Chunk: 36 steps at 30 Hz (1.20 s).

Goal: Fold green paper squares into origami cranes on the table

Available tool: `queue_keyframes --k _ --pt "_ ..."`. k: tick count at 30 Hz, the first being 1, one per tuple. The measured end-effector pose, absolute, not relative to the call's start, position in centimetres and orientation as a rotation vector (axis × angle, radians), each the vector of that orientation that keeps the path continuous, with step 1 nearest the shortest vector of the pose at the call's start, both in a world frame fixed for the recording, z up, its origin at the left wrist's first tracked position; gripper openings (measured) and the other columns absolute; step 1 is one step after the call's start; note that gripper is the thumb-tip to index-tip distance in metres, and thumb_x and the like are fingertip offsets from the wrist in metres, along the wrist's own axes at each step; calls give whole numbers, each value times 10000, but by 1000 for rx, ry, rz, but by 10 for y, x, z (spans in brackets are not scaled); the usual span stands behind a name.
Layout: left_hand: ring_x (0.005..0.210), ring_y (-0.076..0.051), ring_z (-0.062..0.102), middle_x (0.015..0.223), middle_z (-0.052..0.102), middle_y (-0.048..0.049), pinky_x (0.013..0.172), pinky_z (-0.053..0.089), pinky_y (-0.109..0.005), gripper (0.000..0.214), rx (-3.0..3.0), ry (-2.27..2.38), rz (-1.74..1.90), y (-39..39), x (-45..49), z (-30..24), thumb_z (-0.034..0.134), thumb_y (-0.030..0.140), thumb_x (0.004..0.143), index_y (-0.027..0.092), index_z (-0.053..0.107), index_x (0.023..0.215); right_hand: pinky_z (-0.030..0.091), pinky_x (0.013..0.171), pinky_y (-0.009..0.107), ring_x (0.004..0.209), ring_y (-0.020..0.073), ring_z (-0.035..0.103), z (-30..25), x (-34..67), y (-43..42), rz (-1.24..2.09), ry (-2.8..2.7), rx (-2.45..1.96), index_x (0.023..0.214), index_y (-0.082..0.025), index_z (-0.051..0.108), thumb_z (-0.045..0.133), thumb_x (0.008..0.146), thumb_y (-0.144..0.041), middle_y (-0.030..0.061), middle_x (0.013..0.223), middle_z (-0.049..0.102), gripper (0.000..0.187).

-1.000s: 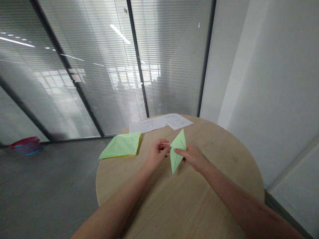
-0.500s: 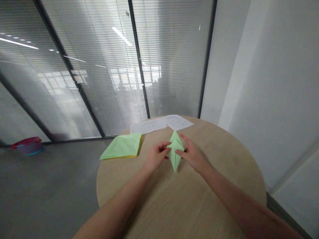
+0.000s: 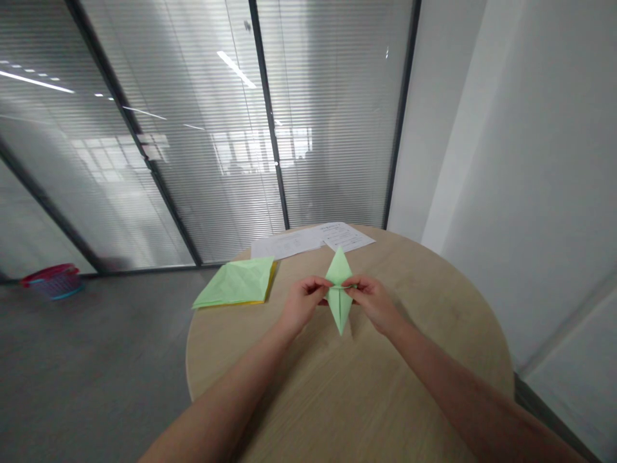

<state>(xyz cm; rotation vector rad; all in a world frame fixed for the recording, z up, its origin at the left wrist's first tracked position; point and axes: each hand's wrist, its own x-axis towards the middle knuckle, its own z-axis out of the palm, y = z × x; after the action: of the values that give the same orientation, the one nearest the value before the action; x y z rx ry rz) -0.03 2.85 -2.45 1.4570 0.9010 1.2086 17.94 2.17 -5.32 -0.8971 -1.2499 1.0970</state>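
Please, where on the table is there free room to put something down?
The table is bare right of the right hand, out to the edge, and between the forearms. Crowded: green paper at left, white sheets at the far edge, folded paper held between left hand and right hand.

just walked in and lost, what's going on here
A person is handling a folded green paper over a round table. The left hand pinches its left side and the right hand its right, with its points facing away from and toward the person. A green and yellow stack lies to the left, and white sheets lie at the far edge.
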Motion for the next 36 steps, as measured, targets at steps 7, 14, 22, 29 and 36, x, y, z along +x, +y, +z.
queue_keyframes --k 7,14,22,29,36 --pt "667 -134 602 726 630 -8 609 574 -277 249 1414 909 1117 20 1 -14 729 376 738 144 711 827 472 705 311 718 180 609 -54 183 22 923 -1398 -1009 766 -204 758 587 703 -267 29 760 711 193" --pt "585 -117 575 640 582 31 537 562 -255 290 1462 968 1207 27 0 -20 772 369 692 159 659 856 549 721 350 825 204 656 -45 182 12 1137 -1227 -824 1034 -243 641 596 819 -394 43 975 698 267" --pt "621 -133 604 678 606 25 543 562 -257 306 1561 898 1214 24 0 -20 741 342 749 168 643 981 571 675 352 769 205 669 -41 178 12 1371 -1117 -808 1159 -244 560 779 740 -439 52 927 702 512" --pt "673 -139 624 775 651 -8 591 582 -276 277 1644 830 1165 27 -5 -22 680 279 782 161 652 1031 570 699 349 767 198 667 -43 180 14 1442 -1106 -720 1004 -179 684 805 725 -431 70 924 721 396" --pt "580 -115 550 658 608 9 542 471 -226 151 1666 941 1300 27 -4 -23 655 241 750 150 696 863 567 731 343 794 190 680 -39 176 8 1491 -1181 -684 1016 -183 685 797 749 -428 73 945 730 379"
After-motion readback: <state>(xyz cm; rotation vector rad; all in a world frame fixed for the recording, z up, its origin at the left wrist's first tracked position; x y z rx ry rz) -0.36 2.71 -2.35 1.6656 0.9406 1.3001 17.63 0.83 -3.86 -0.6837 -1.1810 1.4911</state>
